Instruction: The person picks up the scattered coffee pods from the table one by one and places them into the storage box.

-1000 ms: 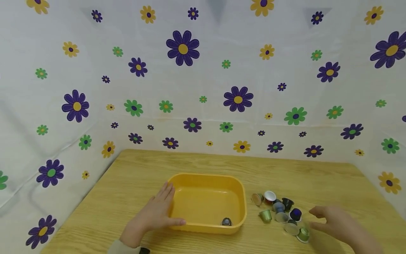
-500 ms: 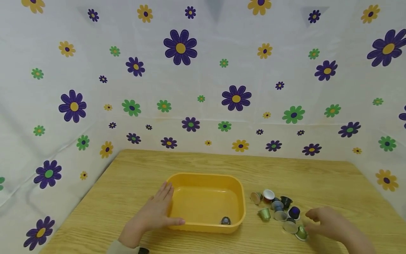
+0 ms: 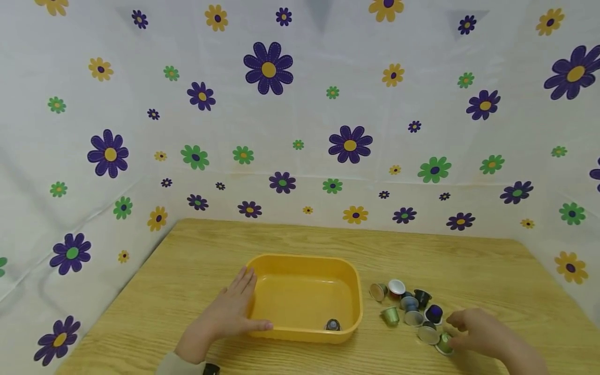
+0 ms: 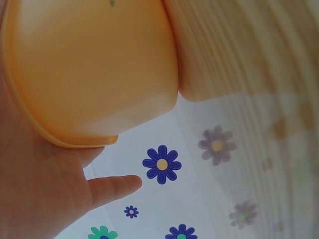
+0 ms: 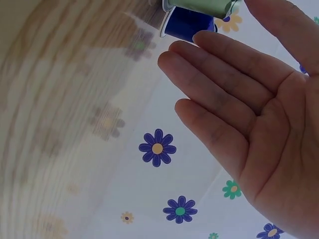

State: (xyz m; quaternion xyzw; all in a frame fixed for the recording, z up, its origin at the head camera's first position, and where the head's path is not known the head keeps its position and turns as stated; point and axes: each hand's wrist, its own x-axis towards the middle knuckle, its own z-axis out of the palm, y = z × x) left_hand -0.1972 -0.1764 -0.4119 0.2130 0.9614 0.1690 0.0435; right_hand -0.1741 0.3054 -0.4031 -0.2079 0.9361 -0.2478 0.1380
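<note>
My left hand (image 3: 229,312) rests on the left end of a yellow tray (image 3: 304,336), its fingers straight along the rim and the thumb at the front corner. One dark coffee capsule (image 3: 333,325) sits in the tray's front right corner. On the right, my right hand (image 3: 483,333) is beside a pile of coffee capsules, thumb and forefinger apart around the near edge of a green capsule (image 3: 445,344). In the right wrist view, the forefinger tip is close to a blue capsule (image 5: 188,23); whether it touches cannot be told. The other fingers are loosely extended.
Several more capsules lie right of the tray, among them a light green capsule (image 3: 390,315), a white-lidded capsule (image 3: 396,288) and a black capsule (image 3: 423,298). A dark object (image 3: 211,369) shows by the left sleeve. Flower-printed sheeting (image 3: 300,114) stands behind the wooden table (image 3: 206,250).
My right hand has moved left, closer to the green and blue capsules. The left hand stays on the tray, and the view has shifted slightly.
</note>
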